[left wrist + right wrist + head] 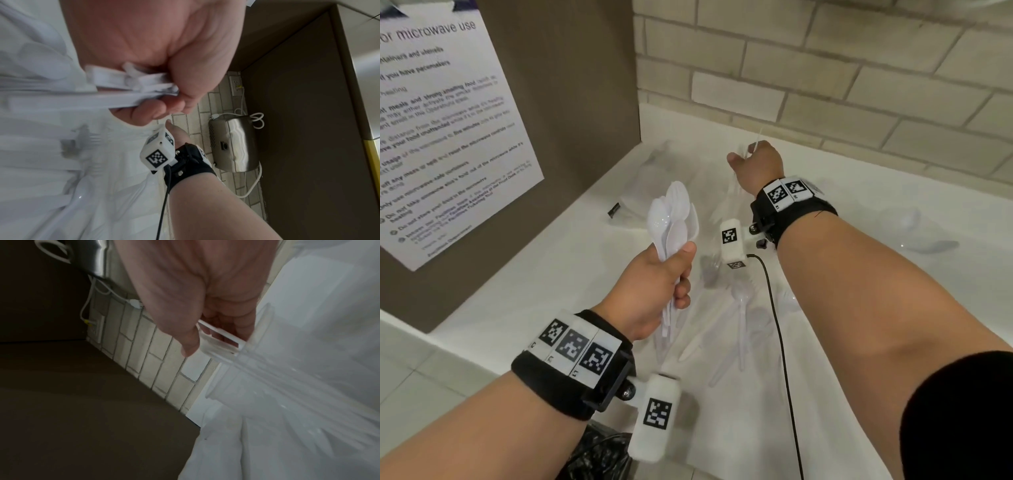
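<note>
My left hand [664, 284] grips a bundle of white plastic spoons [674, 216] by their handles, bowls pointing up, above the white counter [551, 274]. In the left wrist view the left hand [164, 56] is curled tight round the spoon handles [123, 84]. My right hand [755, 161] is raised farther back near the brick wall. In the right wrist view the right hand [205, 305] curls its fingers over the edge of a clear plastic item [226, 340]; its kind is too blurred to tell.
Loose white plastic forks and spoons [739, 308] lie on the counter under my arms, with another spoon [928, 240] to the right. A brown panel with a microwave notice [448, 137] stands on the left. A steel appliance [236, 146] with a white cord sits by the wall.
</note>
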`<state>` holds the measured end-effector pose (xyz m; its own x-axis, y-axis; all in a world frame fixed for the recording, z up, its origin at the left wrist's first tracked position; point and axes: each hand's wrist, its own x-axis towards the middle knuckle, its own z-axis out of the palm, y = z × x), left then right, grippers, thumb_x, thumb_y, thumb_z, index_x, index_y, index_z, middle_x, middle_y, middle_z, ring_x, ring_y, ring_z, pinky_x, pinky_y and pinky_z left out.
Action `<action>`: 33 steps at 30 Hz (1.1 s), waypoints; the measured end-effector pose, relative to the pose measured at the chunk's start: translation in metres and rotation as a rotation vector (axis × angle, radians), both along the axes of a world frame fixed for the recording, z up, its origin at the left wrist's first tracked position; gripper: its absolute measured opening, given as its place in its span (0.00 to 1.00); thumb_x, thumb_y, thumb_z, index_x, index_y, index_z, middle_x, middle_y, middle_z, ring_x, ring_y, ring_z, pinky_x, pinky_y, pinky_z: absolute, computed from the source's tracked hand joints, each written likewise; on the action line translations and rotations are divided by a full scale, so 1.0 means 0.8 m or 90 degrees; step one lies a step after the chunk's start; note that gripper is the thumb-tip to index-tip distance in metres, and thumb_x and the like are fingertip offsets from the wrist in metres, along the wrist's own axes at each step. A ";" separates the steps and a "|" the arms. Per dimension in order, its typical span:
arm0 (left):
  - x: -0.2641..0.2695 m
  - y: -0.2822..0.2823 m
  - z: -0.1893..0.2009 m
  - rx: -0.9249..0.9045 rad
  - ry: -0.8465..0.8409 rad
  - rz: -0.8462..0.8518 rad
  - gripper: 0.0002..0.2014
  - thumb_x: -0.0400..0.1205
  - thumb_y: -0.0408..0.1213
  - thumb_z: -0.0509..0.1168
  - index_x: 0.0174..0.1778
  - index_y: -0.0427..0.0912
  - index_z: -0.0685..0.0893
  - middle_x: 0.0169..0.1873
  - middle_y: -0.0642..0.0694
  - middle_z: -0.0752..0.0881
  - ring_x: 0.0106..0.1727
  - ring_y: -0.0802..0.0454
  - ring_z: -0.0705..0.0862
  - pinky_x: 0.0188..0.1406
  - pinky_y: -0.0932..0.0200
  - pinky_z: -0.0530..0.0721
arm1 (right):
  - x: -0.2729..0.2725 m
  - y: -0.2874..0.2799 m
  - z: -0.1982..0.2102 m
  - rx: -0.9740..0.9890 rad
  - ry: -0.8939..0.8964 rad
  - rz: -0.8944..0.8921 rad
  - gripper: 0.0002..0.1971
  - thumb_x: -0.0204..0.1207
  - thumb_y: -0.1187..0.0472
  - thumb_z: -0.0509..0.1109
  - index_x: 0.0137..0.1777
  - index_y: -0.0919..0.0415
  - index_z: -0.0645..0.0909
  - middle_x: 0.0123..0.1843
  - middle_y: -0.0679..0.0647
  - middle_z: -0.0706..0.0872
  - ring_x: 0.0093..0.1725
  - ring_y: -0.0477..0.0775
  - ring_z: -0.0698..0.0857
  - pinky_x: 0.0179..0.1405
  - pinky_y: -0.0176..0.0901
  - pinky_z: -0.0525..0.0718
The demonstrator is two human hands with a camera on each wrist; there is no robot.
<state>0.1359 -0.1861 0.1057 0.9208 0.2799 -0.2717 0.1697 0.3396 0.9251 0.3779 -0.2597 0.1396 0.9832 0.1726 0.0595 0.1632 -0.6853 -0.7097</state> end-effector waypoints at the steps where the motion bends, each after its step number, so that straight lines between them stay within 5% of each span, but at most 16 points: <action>1: 0.000 -0.002 0.000 -0.001 0.000 -0.005 0.08 0.85 0.41 0.64 0.47 0.40 0.74 0.28 0.48 0.72 0.21 0.56 0.69 0.19 0.61 0.70 | 0.001 0.000 0.001 -0.007 -0.004 -0.002 0.31 0.81 0.51 0.66 0.77 0.69 0.65 0.75 0.61 0.77 0.74 0.60 0.76 0.67 0.44 0.73; 6: -0.001 -0.010 -0.001 -0.007 0.002 -0.013 0.09 0.84 0.41 0.65 0.43 0.41 0.74 0.28 0.48 0.73 0.21 0.56 0.69 0.20 0.61 0.71 | -0.011 -0.009 0.018 0.004 -0.026 -0.001 0.34 0.81 0.53 0.67 0.82 0.65 0.57 0.78 0.60 0.75 0.76 0.58 0.74 0.72 0.43 0.72; 9: -0.001 -0.017 -0.002 0.004 -0.013 -0.022 0.10 0.84 0.43 0.64 0.47 0.39 0.78 0.28 0.49 0.75 0.24 0.54 0.72 0.28 0.59 0.75 | -0.037 -0.024 0.037 0.068 -0.069 0.027 0.20 0.82 0.56 0.65 0.73 0.61 0.74 0.72 0.56 0.81 0.69 0.55 0.80 0.67 0.41 0.75; 12: -0.001 -0.023 -0.004 -0.023 -0.016 -0.052 0.14 0.85 0.46 0.62 0.52 0.37 0.81 0.28 0.49 0.77 0.27 0.53 0.75 0.35 0.56 0.79 | -0.085 -0.043 0.047 0.141 -0.069 0.069 0.11 0.80 0.56 0.66 0.55 0.61 0.85 0.49 0.53 0.88 0.50 0.53 0.84 0.58 0.49 0.85; 16: 0.000 -0.035 -0.008 -0.134 -0.029 -0.111 0.20 0.84 0.50 0.60 0.61 0.37 0.80 0.29 0.47 0.78 0.25 0.52 0.75 0.27 0.57 0.78 | -0.163 -0.078 0.051 0.130 0.050 0.144 0.22 0.79 0.42 0.66 0.52 0.63 0.85 0.49 0.56 0.89 0.39 0.49 0.86 0.34 0.42 0.85; 22: 0.007 -0.065 -0.006 -0.108 -0.048 -0.154 0.21 0.86 0.52 0.55 0.59 0.36 0.77 0.33 0.45 0.81 0.27 0.52 0.80 0.27 0.58 0.83 | -0.211 -0.129 0.030 0.033 0.194 0.183 0.21 0.77 0.40 0.68 0.48 0.60 0.86 0.42 0.46 0.88 0.42 0.48 0.87 0.33 0.39 0.81; 26: 0.011 -0.084 -0.010 -0.078 -0.049 -0.181 0.22 0.86 0.52 0.56 0.57 0.34 0.79 0.38 0.42 0.85 0.32 0.49 0.85 0.35 0.53 0.86 | -0.221 -0.148 0.013 0.092 0.195 0.129 0.15 0.83 0.48 0.64 0.48 0.58 0.86 0.37 0.46 0.87 0.41 0.50 0.86 0.35 0.41 0.81; 31: 0.014 -0.100 -0.018 -0.063 -0.060 -0.192 0.19 0.87 0.49 0.56 0.63 0.38 0.81 0.44 0.38 0.87 0.42 0.43 0.88 0.50 0.42 0.88 | -0.222 -0.164 0.012 0.246 0.162 -0.012 0.17 0.85 0.52 0.59 0.46 0.61 0.85 0.42 0.54 0.90 0.35 0.49 0.85 0.31 0.38 0.78; 33: 0.015 -0.104 -0.018 -0.060 -0.062 -0.180 0.18 0.87 0.48 0.55 0.63 0.38 0.79 0.41 0.42 0.86 0.38 0.46 0.88 0.46 0.45 0.88 | -0.220 -0.167 0.018 0.297 0.132 -0.064 0.17 0.85 0.53 0.58 0.45 0.63 0.84 0.39 0.55 0.90 0.34 0.50 0.84 0.30 0.36 0.80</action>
<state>0.1482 -0.2689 0.0910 0.9815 -0.0129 -0.1913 0.1820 0.3760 0.9086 0.2022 -0.3937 0.1538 0.9929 0.0777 -0.0904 -0.0638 -0.2938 -0.9537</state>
